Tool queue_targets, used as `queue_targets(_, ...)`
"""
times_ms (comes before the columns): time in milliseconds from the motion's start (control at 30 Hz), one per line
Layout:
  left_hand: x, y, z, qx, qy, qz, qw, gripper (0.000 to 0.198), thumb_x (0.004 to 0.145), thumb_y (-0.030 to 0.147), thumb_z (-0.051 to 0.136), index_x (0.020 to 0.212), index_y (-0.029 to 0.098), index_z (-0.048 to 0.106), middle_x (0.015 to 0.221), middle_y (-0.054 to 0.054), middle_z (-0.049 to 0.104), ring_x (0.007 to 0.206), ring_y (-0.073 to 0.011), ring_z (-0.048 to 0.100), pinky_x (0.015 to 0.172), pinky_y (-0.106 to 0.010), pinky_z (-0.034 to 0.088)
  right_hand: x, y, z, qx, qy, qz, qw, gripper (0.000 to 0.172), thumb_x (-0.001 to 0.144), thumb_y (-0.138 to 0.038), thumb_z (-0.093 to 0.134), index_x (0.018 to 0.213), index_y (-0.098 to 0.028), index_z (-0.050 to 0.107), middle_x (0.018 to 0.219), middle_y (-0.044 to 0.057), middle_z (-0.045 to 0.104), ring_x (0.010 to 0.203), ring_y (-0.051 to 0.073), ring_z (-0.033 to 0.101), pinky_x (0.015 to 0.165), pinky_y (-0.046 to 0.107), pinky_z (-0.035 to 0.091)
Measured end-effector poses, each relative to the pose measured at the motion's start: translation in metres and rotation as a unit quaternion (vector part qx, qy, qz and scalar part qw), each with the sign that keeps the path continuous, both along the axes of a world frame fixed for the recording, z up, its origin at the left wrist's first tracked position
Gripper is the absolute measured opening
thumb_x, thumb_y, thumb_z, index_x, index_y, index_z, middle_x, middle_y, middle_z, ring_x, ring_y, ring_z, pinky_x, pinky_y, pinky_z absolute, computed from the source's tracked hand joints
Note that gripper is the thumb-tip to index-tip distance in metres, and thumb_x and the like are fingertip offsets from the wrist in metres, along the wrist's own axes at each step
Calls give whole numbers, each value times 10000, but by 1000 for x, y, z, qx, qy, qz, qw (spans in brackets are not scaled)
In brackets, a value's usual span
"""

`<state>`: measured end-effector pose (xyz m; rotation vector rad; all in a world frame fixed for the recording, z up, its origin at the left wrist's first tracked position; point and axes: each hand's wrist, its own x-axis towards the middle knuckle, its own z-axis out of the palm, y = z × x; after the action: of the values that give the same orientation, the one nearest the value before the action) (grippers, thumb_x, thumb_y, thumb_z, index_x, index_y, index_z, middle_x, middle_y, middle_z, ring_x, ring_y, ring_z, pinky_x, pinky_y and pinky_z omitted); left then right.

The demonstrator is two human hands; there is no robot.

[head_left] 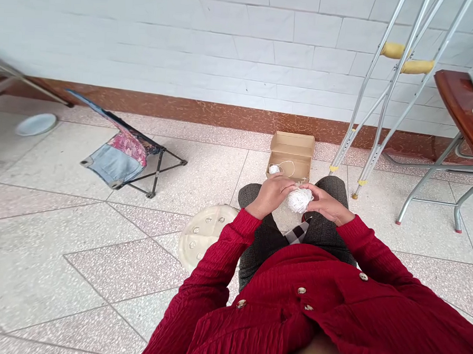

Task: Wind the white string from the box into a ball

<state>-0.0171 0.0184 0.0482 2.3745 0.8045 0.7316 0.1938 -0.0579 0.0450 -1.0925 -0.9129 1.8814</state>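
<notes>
I sit with both hands raised over my knees. A white ball of yarn point(298, 200) sits between them. My left hand point(270, 193) curls round its left side, fingers pinched at the top of the ball. My right hand point(327, 203) cups the ball from the right, fingers bent against it. A thin white strand runs from the ball towards an open cardboard box point(297, 146) on the floor just beyond my knees. Inside the box lies a smaller white ball point(274, 169) with a loop of strand.
A round cream lid with holes point(201, 238) lies on the tiled floor by my left knee. A small folding stool point(122, 150) stands to the left, a white plate point(36, 124) beyond it. Metal crutches point(383, 95) lean on the wall; a brown table point(460, 104) stands right.
</notes>
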Motion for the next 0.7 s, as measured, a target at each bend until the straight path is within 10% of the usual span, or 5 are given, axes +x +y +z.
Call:
queue_targets(267,8,-6,-30,-241,-87,80,963,292,969,328,577,871,156,792,880,-36,792,873,-215,713,834,-319,538,1,9,27,26,76,-63,995,608,572,-209,854,1134,-270,632,1099,19,680,893,201,661,758,369,613)
queue_targets(433,19,-28,-38,-320,-99,51,941,264,946,358,636,860,171,801,914,-30,806,885,-193,729,895,-309,541,14,41,20,99,-100,-194,971,519,639,-353,817,1094,-269,582,1038,7,646,845,185,620,710,317,548)
queue_targets(700,7,-21,-20,-157,14,5,988,241,971,274,606,798,180,744,825,-36,757,830,-192,674,1008,-405,487,18,41,-27,202,-486,-166,834,570,588,-298,790,1130,-245,623,1080,34,519,943,236,555,906,430,482)
